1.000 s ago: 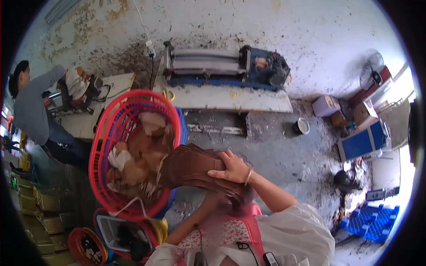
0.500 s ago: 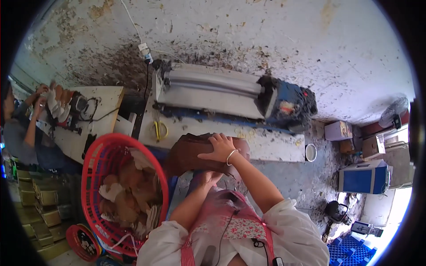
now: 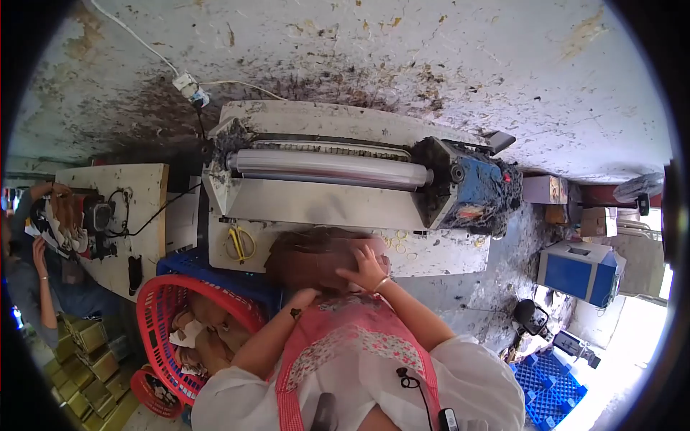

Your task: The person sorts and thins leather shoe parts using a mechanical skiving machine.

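A thick stack of brown, leather-like pieces [image 3: 316,255] lies over the front edge of the worktable, close against my apron. My right hand [image 3: 366,270] rests on top of the stack toward its right end, fingers spread and thumb apart. At the near edge of the stack, my left hand [image 3: 306,297] grips it; most of its fingers are hidden beneath the pieces. Just beyond stands a roller machine [image 3: 330,172] with a shiny metal cylinder and a blue housing. Yellow-handled scissors [image 3: 240,244] lie left of the stack, and yellow rubber bands [image 3: 400,248] lie to its right.
A red plastic basket [image 3: 149,327] holding brown and white pieces stands at my left, beside a blue crate [image 3: 215,271]. Farther left, a co-worker [image 3: 39,287] handles pieces at another table [image 3: 147,215]. A blue-and-white box [image 3: 578,273] is at the right.
The view has shifted nearer to the machine. The stack has come down to the table edge and tipped flatter. My left hand has moved from underneath to its near edge.
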`<state>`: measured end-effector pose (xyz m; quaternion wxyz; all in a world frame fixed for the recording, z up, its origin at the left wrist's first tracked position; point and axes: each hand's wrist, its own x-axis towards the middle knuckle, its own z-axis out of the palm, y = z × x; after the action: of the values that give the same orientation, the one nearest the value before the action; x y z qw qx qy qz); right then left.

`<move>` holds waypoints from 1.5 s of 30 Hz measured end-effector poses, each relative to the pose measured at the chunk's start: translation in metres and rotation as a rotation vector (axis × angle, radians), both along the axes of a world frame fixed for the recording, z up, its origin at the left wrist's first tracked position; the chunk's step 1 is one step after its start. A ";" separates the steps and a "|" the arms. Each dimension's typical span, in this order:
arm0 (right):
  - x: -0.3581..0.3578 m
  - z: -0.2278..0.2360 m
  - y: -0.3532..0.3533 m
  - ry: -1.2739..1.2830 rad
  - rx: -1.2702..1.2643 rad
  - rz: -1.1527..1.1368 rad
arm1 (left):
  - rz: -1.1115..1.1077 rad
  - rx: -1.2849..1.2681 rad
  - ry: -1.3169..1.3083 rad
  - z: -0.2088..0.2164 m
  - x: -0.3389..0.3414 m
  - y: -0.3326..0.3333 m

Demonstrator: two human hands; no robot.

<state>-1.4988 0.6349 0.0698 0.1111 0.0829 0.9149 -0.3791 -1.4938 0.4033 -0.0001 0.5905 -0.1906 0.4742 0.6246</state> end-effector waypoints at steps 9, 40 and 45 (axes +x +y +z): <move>-0.001 0.012 0.014 -0.084 0.122 0.300 | -0.301 -0.497 1.519 0.111 -0.045 -0.001; 0.007 -0.023 0.148 -0.231 -0.770 -0.999 | -0.960 -0.289 1.194 0.089 -0.102 0.057; 0.009 -0.035 0.149 -0.293 -0.799 -1.019 | -0.938 -0.315 1.490 0.102 -0.091 0.047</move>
<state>-1.4899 0.7838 0.0346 0.0633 0.5081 0.5258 -0.6792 -1.5850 0.4502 0.1015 0.2910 0.3993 0.8442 0.2080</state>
